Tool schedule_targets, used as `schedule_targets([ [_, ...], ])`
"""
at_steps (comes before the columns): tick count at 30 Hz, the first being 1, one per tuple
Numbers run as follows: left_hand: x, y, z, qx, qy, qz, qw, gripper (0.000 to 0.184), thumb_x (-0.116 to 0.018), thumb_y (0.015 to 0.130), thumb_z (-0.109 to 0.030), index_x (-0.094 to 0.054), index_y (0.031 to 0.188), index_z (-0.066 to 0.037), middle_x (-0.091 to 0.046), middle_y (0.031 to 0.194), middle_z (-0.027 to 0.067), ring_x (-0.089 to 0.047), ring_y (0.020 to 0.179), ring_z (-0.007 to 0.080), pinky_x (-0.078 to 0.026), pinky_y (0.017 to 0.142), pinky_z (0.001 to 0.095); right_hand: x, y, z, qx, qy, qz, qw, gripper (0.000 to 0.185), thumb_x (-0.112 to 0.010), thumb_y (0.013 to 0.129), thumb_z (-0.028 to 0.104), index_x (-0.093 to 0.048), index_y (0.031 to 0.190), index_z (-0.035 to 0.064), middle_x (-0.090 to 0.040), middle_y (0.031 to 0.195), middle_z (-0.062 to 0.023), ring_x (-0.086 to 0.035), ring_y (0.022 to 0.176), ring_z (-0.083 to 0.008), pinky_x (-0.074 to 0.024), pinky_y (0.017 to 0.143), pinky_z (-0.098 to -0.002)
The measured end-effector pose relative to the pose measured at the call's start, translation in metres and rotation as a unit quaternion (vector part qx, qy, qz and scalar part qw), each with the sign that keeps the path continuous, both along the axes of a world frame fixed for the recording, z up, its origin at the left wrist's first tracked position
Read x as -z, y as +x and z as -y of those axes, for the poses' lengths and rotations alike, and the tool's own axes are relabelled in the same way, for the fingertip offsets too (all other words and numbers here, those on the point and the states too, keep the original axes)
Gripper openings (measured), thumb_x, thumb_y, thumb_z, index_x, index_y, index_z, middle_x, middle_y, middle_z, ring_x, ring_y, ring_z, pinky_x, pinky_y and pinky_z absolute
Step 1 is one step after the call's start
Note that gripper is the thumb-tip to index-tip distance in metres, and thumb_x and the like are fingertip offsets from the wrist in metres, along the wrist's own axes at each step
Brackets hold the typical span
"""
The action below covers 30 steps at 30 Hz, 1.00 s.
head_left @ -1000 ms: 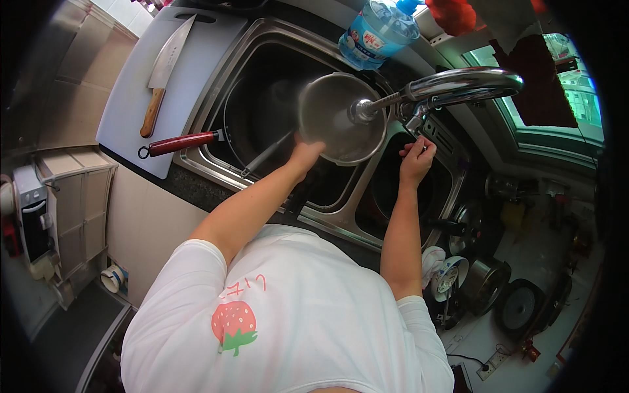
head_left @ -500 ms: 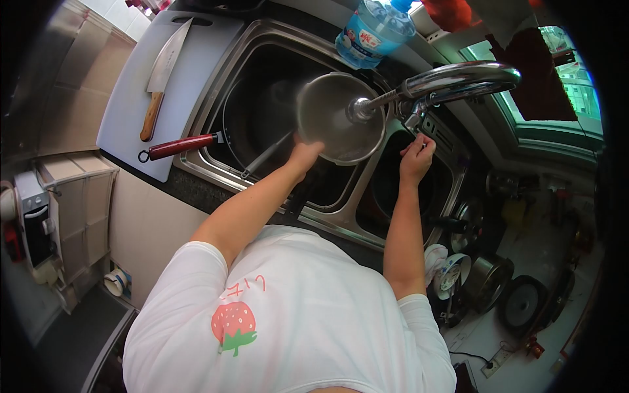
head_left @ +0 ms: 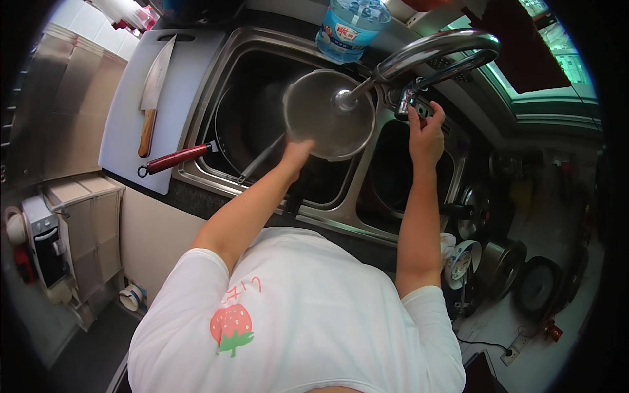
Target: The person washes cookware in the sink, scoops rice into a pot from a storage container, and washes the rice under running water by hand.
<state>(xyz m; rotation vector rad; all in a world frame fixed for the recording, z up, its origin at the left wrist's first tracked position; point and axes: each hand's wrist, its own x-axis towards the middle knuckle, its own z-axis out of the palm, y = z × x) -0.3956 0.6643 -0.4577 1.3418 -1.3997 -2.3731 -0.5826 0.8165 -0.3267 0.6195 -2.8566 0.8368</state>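
My left hand (head_left: 299, 156) is closed on the near rim of a round metal bowl (head_left: 321, 124) over the larger sink basin. The faucet spout (head_left: 346, 99) points into the bowl, and what is inside looks cloudy. My right hand (head_left: 426, 124) is raised beside the metal faucet handle (head_left: 407, 98), thumb and fingers apart; nothing shows between them. Below the bowl, a pan (head_left: 246, 121) with a red handle (head_left: 175, 159) lies in the basin. A grey-handled utensil (head_left: 262, 159) leans across the pan.
A knife (head_left: 154, 92) lies on the white cutting board (head_left: 124, 124) at the left. Behind the sink stands a blue detergent bottle (head_left: 352, 29). The smaller basin (head_left: 393, 170) holds a dark pan. Bowls (head_left: 462, 262) and a pot (head_left: 501, 262) are at the right.
My right hand has moved up toward the faucet handle, and its fingers have spread from a closed pose. The view has shifted; my left hand still holds the bowl.
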Motion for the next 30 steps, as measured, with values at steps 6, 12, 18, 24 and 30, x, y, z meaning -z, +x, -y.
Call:
schedule_targets([
  [6, -0.005, 0.003, 0.013, -0.015, -0.004, 0.01, 1.0, 0.033, -0.055, 0.069, -0.012, -0.057, 0.095, 0.008, -0.061, 0.083, 0.0168, -0.061, 0.071, 0.0264, -0.052, 0.063, 0.0362, 0.045, 0.08, 0.001, -0.022, -0.244, 0.076, 0.967, 0.063, -0.064, 0.082, 0.023, -0.031, 0.132, 0.0023, -0.062, 0.089, -0.0067, -0.061, 0.072, -0.0166, -0.0474, 0.066, -0.0317],
  [12, -0.064, 0.027, 0.016, -0.025, 0.079, 0.019, 0.996, 0.029, -0.05, 0.07, -0.008, -0.056, 0.092, 0.009, -0.06, 0.077, 0.0209, -0.061, 0.059, 0.0295, -0.052, 0.053, 0.0374, 0.068, 0.079, 0.016, 0.03, -0.259, 0.491, 0.831, 0.061, -0.065, 0.079, 0.024, -0.036, 0.128, 0.0025, -0.052, 0.115, -0.013, -0.054, 0.102, -0.025, -0.0473, 0.081, -0.04],
  [18, -0.041, 0.076, 0.03, -0.034, -0.162, 0.063, 0.984, 0.045, -0.056, 0.068, -0.013, -0.049, 0.108, 0.006, -0.056, 0.098, 0.0147, -0.053, 0.089, 0.0216, -0.04, 0.079, 0.0298, 0.07, 0.114, 0.036, -0.015, -0.326, 0.605, 0.726, 0.055, -0.053, 0.07, 0.005, -0.04, 0.124, 0.007, -0.054, 0.108, -0.012, -0.059, 0.093, -0.0248, -0.0534, 0.072, -0.0407],
  [24, -0.114, 0.119, 0.025, -0.005, -0.18, 0.116, 0.977, 0.071, -0.06, 0.066, -0.019, -0.031, 0.125, 0.008, -0.046, 0.118, 0.0181, -0.044, 0.109, 0.0248, -0.032, 0.097, 0.0299, 0.055, 0.154, 0.042, -0.066, -0.353, 0.667, 0.653, 0.054, -0.049, 0.068, -0.002, -0.041, 0.12, 0.0074, -0.057, 0.099, -0.0094, -0.062, 0.085, -0.0219, -0.0554, 0.067, -0.0366],
  [30, -0.131, 0.151, 0.027, -0.003, -0.296, 0.122, 0.947, 0.047, -0.055, 0.07, -0.013, -0.048, 0.114, 0.005, -0.056, 0.101, 0.0112, -0.054, 0.091, 0.0175, -0.043, 0.082, 0.0291, 0.034, 0.184, 0.045, -0.05, -0.371, 0.704, 0.604, 0.053, -0.047, 0.069, -0.005, -0.04, 0.12, 0.0091, -0.056, 0.101, -0.0107, -0.061, 0.085, -0.0231, -0.0565, 0.067, -0.0392],
])
